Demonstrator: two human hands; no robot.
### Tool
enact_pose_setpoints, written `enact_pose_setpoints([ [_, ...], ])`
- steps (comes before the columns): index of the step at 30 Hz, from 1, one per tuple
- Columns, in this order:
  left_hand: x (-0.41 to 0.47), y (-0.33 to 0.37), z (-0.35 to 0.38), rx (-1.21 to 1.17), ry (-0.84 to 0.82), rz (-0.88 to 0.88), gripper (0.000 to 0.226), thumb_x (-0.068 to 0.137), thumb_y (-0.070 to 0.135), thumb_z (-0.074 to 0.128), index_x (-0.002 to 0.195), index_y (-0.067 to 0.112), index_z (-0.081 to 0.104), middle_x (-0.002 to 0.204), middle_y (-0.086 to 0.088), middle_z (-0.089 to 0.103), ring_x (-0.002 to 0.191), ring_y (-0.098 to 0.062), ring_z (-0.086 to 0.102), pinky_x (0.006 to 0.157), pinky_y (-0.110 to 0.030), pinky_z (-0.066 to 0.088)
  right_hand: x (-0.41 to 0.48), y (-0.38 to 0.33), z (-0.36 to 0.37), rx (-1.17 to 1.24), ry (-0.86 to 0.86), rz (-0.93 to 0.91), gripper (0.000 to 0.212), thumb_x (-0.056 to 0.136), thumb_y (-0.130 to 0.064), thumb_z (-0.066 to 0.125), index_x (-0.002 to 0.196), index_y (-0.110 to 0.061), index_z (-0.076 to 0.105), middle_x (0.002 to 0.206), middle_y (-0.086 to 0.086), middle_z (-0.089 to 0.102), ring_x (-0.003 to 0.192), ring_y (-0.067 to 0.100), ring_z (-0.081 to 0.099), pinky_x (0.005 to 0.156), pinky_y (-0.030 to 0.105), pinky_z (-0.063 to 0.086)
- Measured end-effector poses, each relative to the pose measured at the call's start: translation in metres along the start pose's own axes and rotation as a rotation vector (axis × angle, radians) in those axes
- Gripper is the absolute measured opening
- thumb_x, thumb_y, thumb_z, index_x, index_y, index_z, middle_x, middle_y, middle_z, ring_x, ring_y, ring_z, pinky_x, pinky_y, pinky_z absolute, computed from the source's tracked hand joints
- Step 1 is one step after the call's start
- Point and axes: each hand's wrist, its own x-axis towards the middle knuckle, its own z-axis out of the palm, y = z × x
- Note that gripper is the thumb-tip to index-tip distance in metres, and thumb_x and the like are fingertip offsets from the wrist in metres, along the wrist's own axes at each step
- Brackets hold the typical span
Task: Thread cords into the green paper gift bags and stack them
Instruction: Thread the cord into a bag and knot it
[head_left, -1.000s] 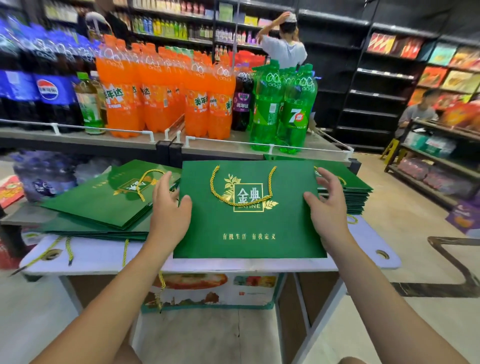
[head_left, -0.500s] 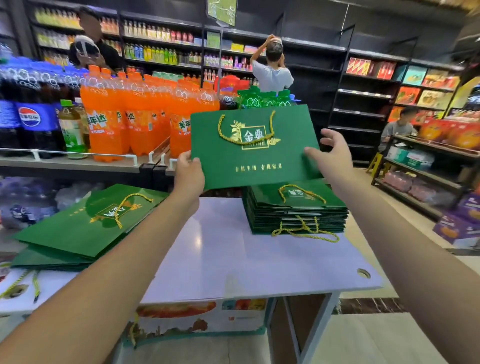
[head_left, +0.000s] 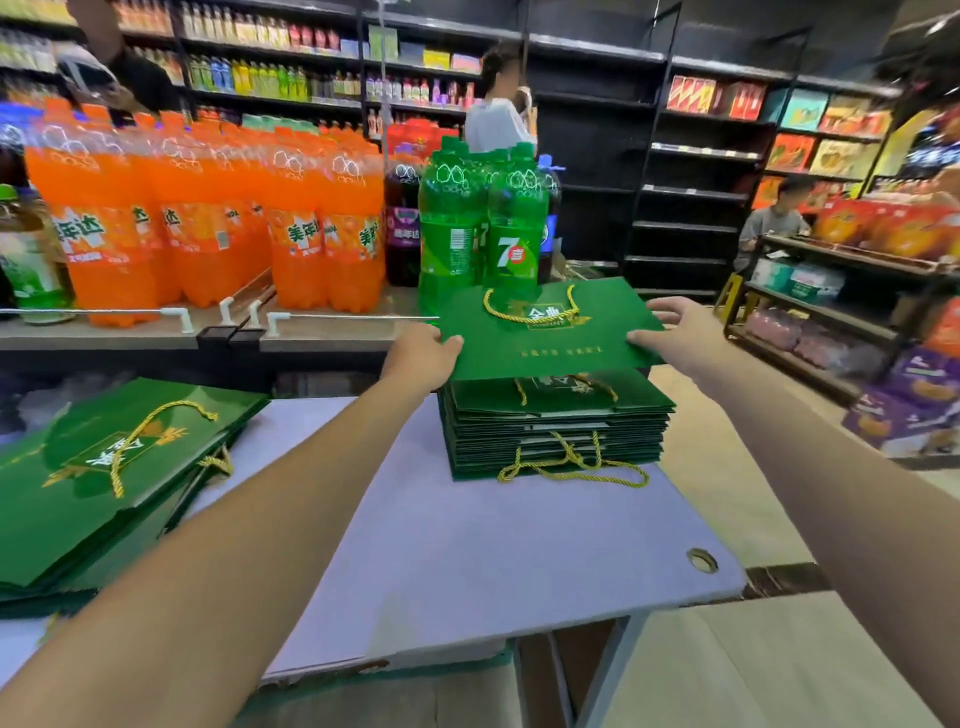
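A flat green gift bag with a gold cord handle and gold logo hovers tilted just above the stack of corded green bags at the far right of the white table. My left hand grips its left edge, thumb on top. My right hand holds its right edge, thumb on top and fingers spread past the edge. A second pile of green bags lies at the table's left, one gold cord across its top.
Behind the table a shelf carries orange soda bottles and green soda bottles. Dark store racks stand further back, with three people among them. A low shelf of boxed goods is on the right.
Both hands lifted the corded bag off the table in front of me, carried it right and away, and lowered it to just above the right-hand stack. The view turned right.
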Motion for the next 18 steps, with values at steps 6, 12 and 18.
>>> enact_pose_setpoints([
  [6, 0.001, -0.019, 0.023, 0.148, -0.038, -0.024, 0.041, 0.094, 0.049, 0.067, 0.079, 0.012, 0.07, 0.07, -0.004, 0.066, 0.071, -0.025, 0.062, 0.065, -0.033, 0.045, 0.009, 0.053, 0.02, -0.048, -0.081, 0.072, 0.064, 0.085, -0.026, 0.084, 0.143, -0.016, 0.057, 0.135, 0.011, 0.058, 0.11, 0.025, 0.057, 0.098, 0.043, 0.052],
  [12, 0.0, -0.027, 0.031, 0.246, -0.016, -0.019, 0.038, 0.09, 0.057, 0.067, 0.092, 0.02, 0.075, 0.084, 0.003, 0.074, 0.082, -0.019, 0.067, 0.079, -0.04, 0.058, 0.013, 0.073, 0.03, -0.059, -0.113, 0.108, 0.06, 0.09, -0.03, 0.079, 0.144, -0.018, 0.055, 0.138, 0.008, 0.058, 0.111, 0.023, 0.055, 0.098, 0.042, 0.051],
  [18, -0.006, -0.031, 0.029, 0.235, -0.022, -0.017, 0.035, 0.093, 0.054, 0.064, 0.088, 0.02, 0.073, 0.08, 0.002, 0.071, 0.084, -0.022, 0.067, 0.075, -0.036, 0.053, 0.005, 0.068, 0.034, -0.194, -0.108, 0.09, 0.054, 0.095, -0.036, 0.071, 0.144, -0.019, 0.056, 0.144, 0.007, 0.057, 0.129, 0.029, 0.054, 0.107, 0.045, 0.047],
])
